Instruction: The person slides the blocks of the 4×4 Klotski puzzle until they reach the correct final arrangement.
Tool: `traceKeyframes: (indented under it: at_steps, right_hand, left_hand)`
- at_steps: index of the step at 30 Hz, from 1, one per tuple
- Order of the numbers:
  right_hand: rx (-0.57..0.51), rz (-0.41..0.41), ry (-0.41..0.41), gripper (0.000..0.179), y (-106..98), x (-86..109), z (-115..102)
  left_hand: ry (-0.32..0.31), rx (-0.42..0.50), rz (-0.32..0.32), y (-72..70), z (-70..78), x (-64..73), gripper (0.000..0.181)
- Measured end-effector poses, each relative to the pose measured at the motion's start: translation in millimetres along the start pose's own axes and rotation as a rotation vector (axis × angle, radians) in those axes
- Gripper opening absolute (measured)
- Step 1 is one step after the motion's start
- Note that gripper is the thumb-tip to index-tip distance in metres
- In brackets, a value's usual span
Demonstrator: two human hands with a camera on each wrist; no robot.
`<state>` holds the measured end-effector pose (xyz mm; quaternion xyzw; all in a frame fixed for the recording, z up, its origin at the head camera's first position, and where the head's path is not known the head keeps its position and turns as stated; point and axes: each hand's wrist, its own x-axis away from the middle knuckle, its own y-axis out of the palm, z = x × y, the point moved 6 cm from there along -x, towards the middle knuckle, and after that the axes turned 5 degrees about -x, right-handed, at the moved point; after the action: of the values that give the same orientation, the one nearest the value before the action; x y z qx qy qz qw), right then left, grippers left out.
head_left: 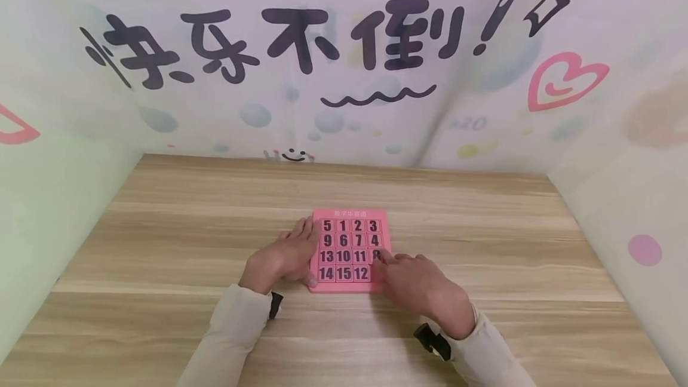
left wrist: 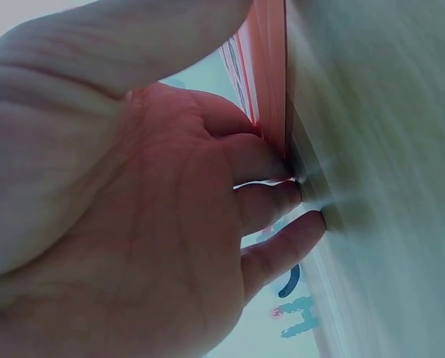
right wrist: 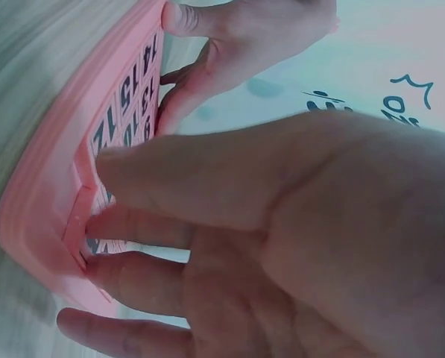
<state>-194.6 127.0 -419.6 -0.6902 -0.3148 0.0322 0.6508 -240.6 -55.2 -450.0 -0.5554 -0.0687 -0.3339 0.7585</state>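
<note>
I've got the pink number puzzle (head_left: 352, 248) flat on the wooden table (head_left: 215, 208) in my remote feed, right between both hands. Left hand (head_left: 285, 255) is uncurled along its left edge, just bracing tbh; right hand (head_left: 414, 279) has loose, extended fingers, one fingertip on the 8 tile (head_left: 375, 255)

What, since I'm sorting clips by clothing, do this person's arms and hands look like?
The left sleeve and right sleeve are long and off-white. A small black fitting shows at the left cuff, a larger-looking one at the right. The left hand and right hand wear no gloves.
</note>
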Motion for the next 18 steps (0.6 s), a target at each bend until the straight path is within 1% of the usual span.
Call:
traceKeyframes:
  at_steps: [4,6,9,13,15,18]
  right_hand:
    - [0.042,0.018,-0.014,0.037,-3.3,1.9,1.4]
    - [0.062,0.036,-0.033,0.039,-5.1,2.8,-0.7]
    - [0.06,0.049,-0.079,0.039,-6.5,3.6,-9.6]
    - [0.093,0.031,-0.145,0.035,-4.0,4.0,-24.8]
    - [0.114,0.019,-0.152,0.033,-2.2,4.5,-29.4]
    - [0.126,0.006,-0.134,0.033,-0.2,5.4,-32.4]
  left_hand:
    - [-0.003,0.0,-0.01,0.9,-0.4,-0.2,0.111]
    - [-0.002,-0.005,-0.014,1.6,-1.1,-1.1,0.111]
    - [0.004,-0.019,-0.013,1.2,-1.6,-2.7,0.112]
    - [0.009,-0.036,-0.01,0.4,-1.4,-2.8,0.112]
    - [0.009,-0.039,-0.012,0.7,-1.4,-2.4,0.111]
    - [0.003,-0.034,-0.016,1.1,-2.1,-2.2,0.111]
